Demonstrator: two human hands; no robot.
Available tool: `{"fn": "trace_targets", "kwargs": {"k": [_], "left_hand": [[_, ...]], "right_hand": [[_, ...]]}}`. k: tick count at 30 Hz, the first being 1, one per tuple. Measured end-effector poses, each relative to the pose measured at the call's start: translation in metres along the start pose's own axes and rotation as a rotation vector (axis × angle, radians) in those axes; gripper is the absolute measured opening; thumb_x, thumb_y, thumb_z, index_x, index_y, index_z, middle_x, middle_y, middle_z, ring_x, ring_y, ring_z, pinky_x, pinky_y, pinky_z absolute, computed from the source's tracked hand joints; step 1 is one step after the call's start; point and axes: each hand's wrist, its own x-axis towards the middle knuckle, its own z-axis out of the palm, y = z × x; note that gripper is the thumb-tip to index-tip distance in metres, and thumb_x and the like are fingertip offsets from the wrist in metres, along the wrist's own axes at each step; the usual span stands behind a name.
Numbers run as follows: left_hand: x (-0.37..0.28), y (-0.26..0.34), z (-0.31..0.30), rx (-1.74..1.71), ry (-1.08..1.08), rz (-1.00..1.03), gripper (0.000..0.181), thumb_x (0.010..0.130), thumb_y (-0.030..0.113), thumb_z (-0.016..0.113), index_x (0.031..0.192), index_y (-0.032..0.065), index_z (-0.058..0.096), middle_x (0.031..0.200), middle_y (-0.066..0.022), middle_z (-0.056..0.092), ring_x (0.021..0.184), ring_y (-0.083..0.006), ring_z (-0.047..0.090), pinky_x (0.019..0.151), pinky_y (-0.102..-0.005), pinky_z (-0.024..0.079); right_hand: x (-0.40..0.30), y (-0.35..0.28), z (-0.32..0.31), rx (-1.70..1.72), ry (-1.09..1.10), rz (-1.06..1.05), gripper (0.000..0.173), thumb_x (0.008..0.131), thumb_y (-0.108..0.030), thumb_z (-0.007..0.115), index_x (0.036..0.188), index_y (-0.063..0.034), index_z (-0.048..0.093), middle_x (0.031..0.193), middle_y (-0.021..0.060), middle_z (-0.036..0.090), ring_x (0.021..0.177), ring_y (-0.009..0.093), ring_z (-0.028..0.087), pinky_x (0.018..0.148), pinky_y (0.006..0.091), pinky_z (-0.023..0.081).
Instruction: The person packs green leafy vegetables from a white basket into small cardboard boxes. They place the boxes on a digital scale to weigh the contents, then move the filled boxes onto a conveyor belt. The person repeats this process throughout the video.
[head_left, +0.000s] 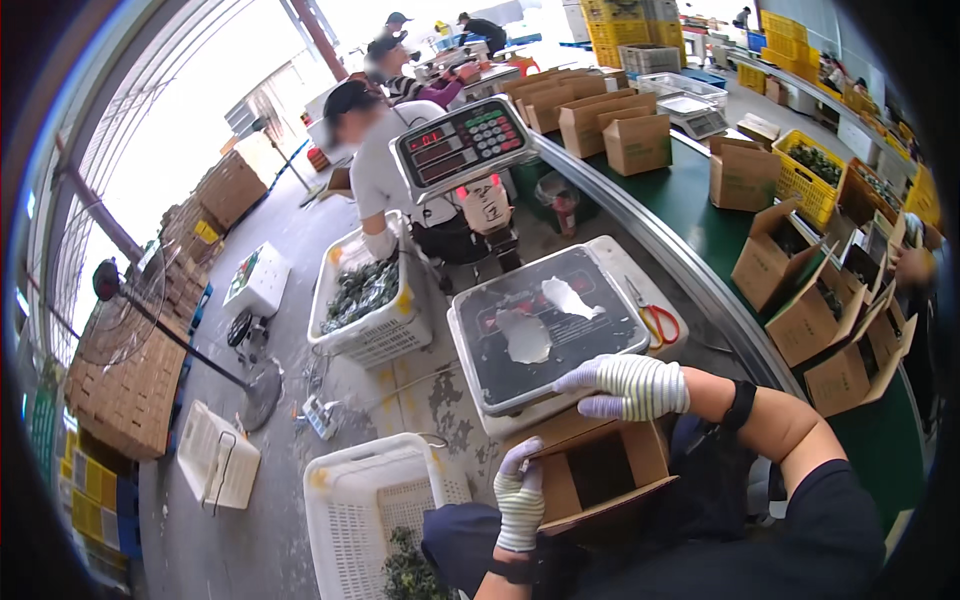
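My left hand (520, 495), in a striped knit glove, grips the left edge of an open cardboard box (547, 491) between thumb and fingers. The box lies low in front of me, tilted, its dark inside facing up. My right hand (630, 387), gloved alike, is above the box's far side with its fingers apart, beside the near right corner of a bench scale (487, 367); whether it touches the box cannot be told. On the scale's dark platform are two whitish patches. Scissors with red and orange handles (660, 324) lie right of the scale. Its display (461, 146) stands on a post behind.
White plastic crates (367, 459) (416, 330) with leafy greens stand at lower left and ahead. A co-worker (397, 165) bends over the farther crate. Along the right runs a green conveyor belt (694, 225) with cardboard boxes (637, 142). A pedestal fan (262, 394) stands left.
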Motion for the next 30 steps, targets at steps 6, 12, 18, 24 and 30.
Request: {"fn": "trace_targets", "kwargs": {"k": [6,12,18,24,30], "left_hand": [[-0.004,0.042,-0.041,0.258,-0.290,-0.031,0.026,0.079,-0.004,0.058,0.102,0.0076,0.066,0.133,-0.0169,0.047,0.125,-0.0296,0.046,0.102,-0.0370,0.039],[-0.032,0.061,-0.013,0.742,-0.139,0.119,0.072,0.086,0.038,0.064,0.142,0.0036,0.035,0.143,-0.0271,0.033,0.135,-0.0409,0.030,0.111,-0.0453,0.025],[-0.003,0.038,0.008,1.107,0.060,0.058,0.073,0.082,0.034,0.065,0.141,0.0055,0.034,0.139,-0.0194,0.038,0.129,-0.0348,0.036,0.102,-0.0555,0.030],[-0.024,0.092,-0.082,0.907,0.239,0.219,0.051,0.082,0.032,0.064,0.122,0.0029,0.052,0.119,-0.0199,0.054,0.110,-0.0386,0.051,0.096,-0.0443,0.041],[-0.108,0.017,-0.365,0.605,0.964,-0.262,0.046,0.094,0.040,0.053,0.120,0.0016,0.056,0.119,-0.0232,0.059,0.110,-0.0351,0.056,0.094,-0.0385,0.042]], "right_hand": [[-0.023,-0.004,0.047,-0.799,-0.151,-0.025,0.060,0.092,-0.048,0.049,0.133,-0.0055,0.045,0.119,0.0142,0.058,0.109,0.032,0.055,0.095,0.0450,0.041],[0.005,0.000,0.050,-0.504,-0.221,-0.111,0.057,0.090,-0.041,0.054,0.130,-0.0015,0.048,0.119,0.0171,0.059,0.112,0.035,0.055,0.097,0.0443,0.041],[-0.010,-0.045,0.067,-0.620,-0.318,0.044,0.110,0.056,-0.048,0.081,0.141,0.0040,0.032,0.136,0.0277,0.042,0.124,0.043,0.043,0.106,0.0452,0.034],[0.007,-0.030,0.076,-0.511,-0.129,-0.021,0.118,0.046,-0.032,0.080,0.146,-0.0020,0.024,0.137,0.0207,0.041,0.129,0.037,0.040,0.111,0.0431,0.030],[0.142,-0.053,0.040,0.568,0.014,0.059,0.063,0.093,-0.017,0.054,0.148,-0.0084,0.024,0.140,0.0125,0.043,0.126,0.026,0.048,0.105,0.0409,0.041]]}}
